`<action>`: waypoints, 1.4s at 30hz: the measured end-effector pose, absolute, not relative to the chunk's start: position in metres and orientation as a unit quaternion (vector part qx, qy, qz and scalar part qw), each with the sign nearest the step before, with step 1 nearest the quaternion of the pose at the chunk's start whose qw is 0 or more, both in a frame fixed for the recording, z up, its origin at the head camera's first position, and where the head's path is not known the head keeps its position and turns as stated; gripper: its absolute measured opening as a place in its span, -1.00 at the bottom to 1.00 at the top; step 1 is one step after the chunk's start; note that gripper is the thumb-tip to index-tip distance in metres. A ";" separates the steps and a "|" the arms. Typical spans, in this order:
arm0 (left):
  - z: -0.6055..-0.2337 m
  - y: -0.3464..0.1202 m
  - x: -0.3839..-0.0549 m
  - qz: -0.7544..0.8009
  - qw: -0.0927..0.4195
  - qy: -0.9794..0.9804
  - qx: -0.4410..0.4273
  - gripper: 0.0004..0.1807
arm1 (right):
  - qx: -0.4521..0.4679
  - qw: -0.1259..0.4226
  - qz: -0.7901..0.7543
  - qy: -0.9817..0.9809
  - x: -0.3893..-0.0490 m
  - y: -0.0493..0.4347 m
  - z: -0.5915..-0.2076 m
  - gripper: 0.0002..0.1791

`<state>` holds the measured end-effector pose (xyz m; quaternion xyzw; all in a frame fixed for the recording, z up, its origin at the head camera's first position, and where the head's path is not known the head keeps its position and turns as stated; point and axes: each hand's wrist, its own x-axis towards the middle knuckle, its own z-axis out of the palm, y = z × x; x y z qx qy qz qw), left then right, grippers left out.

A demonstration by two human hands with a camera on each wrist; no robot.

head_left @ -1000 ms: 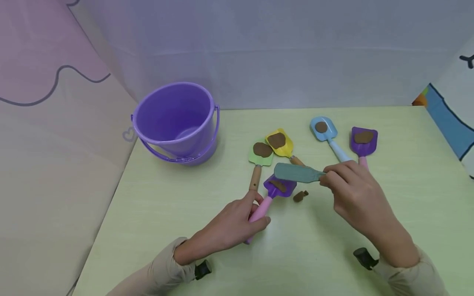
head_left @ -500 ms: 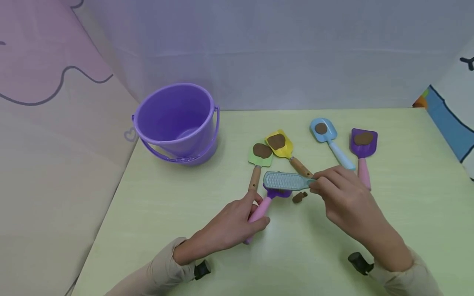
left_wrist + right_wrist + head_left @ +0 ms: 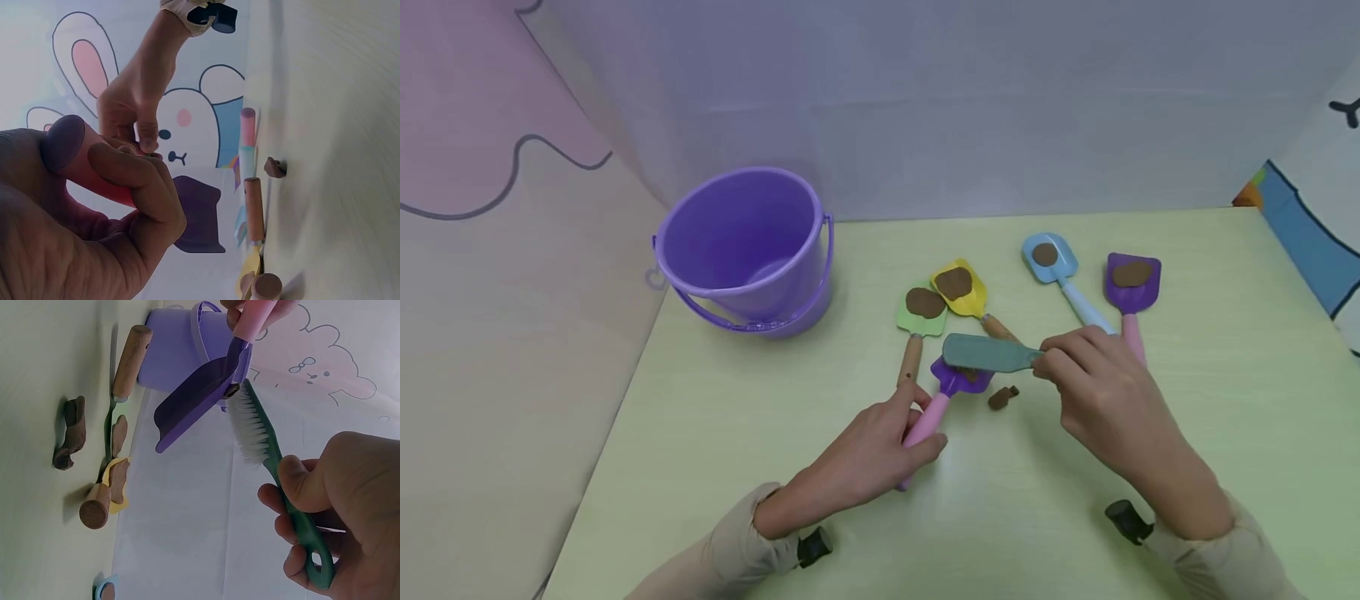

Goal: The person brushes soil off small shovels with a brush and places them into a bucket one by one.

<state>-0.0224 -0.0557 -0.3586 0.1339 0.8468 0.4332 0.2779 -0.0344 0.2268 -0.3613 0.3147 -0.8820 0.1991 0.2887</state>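
Observation:
My left hand [image 3: 868, 450] grips the pink handle [image 3: 928, 419] of a purple toy shovel, its blade [image 3: 194, 400] raised over the table. My right hand [image 3: 1108, 400] holds a green brush [image 3: 985, 353] by its handle, thumb along one side. In the right wrist view the white bristles [image 3: 247, 425] point at the inner end of the blade, right by a dark brown bit [image 3: 232, 390]. From the head, the brush's back covers part of the blade and some of the brown stuff on it. A curled brown clay-like piece [image 3: 1002, 397] lies on the table below.
A purple bucket [image 3: 741, 304] stands at the back left. Green [image 3: 921, 323], yellow [image 3: 972, 298], light blue [image 3: 1060, 268] and purple [image 3: 1131, 298] shovels lie across the table, each with a flat brown patch on its blade. A pale curtain [image 3: 925, 158] hangs behind.
The brush has moved left over the blade. Half a second ago its bristles were tipped into view; now its smooth back shows again. The left hand and its shovel have stayed nearly still.

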 end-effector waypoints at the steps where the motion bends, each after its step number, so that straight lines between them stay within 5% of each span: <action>1: -0.358 -0.056 -0.022 0.434 0.278 0.847 0.134 -0.64 | 0.313 0.287 0.192 -0.885 -0.035 0.228 -0.361 -0.74; 7: -0.357 -0.057 -0.023 0.433 0.285 0.845 0.133 -0.66 | 0.298 0.288 0.183 -0.891 -0.037 0.233 -0.359 -0.88; 26: -0.359 -0.055 -0.027 0.426 0.282 0.848 0.145 -0.69 | 0.292 0.274 0.206 -0.893 -0.037 0.235 -0.356 -0.91; 42: -0.351 -0.062 -0.024 0.451 0.277 0.838 0.134 -0.63 | 0.289 0.273 0.182 -0.899 -0.046 0.239 -0.365 -0.68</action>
